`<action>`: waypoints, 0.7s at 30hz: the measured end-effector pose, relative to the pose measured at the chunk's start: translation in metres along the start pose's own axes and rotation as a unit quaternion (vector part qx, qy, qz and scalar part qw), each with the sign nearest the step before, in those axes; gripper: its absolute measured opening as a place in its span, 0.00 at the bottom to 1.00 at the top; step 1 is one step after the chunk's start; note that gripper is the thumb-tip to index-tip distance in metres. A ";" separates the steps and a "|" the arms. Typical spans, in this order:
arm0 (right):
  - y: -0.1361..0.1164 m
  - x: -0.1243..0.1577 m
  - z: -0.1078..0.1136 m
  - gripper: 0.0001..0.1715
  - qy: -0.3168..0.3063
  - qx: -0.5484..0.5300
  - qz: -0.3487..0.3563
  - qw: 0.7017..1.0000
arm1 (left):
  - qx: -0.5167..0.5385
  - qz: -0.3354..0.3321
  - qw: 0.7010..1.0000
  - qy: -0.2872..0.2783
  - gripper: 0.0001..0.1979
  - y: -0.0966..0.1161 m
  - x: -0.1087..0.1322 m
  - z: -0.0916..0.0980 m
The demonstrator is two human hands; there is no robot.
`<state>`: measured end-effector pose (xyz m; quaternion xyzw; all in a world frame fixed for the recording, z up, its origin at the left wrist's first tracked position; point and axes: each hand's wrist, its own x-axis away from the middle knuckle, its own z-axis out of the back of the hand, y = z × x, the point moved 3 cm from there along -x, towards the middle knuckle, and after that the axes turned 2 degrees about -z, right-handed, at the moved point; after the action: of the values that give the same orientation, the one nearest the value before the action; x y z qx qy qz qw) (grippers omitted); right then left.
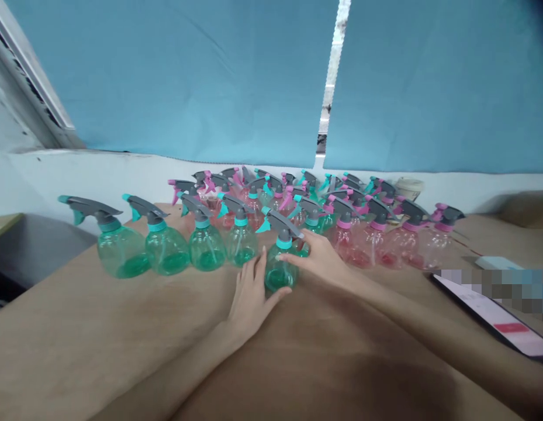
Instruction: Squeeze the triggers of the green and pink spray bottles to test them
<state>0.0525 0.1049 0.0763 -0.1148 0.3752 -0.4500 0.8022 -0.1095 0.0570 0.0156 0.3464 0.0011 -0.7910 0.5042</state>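
Observation:
A green spray bottle [280, 273] with a grey and turquoise trigger head stands upright on the table in front of me. My right hand [319, 254] grips it from the right, thumb across its front and fingers behind the upper body. Along its left side lies my left hand [250, 292], fingers stretched out and thumb spread near the base. Four-sided contact is not visible; the far side of the bottle is hidden. To its left, several green spray bottles [206, 248] stand in a row. Several pink spray bottles [376, 242] line up on the right, partly behind my right hand.
More green and pink spray bottles [253, 202] crowd together behind the front row. A phone [486, 310] lies on the wooden table [135, 339] at the right, below a pale flat object [499, 262]. Blue sheeting [187, 88] covers the wall behind.

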 end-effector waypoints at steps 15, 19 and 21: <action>0.002 -0.044 -0.011 0.23 -0.048 0.117 -0.084 0.988 | 0.014 -0.083 0.996 -0.010 0.21 0.016 0.010 0.002; 0.006 -0.046 -0.015 0.26 -0.042 0.147 -0.102 0.983 | 0.017 -0.089 0.996 -0.019 0.20 0.016 0.009 0.002; 0.006 -0.047 -0.017 0.26 -0.044 0.152 -0.099 0.982 | 0.015 -0.089 0.996 -0.026 0.20 0.016 0.009 0.001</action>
<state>0.0294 0.1493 0.0845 -0.0478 0.2534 -0.5737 0.7774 -0.0998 0.0414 0.0171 0.3317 0.0074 -0.8415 0.4263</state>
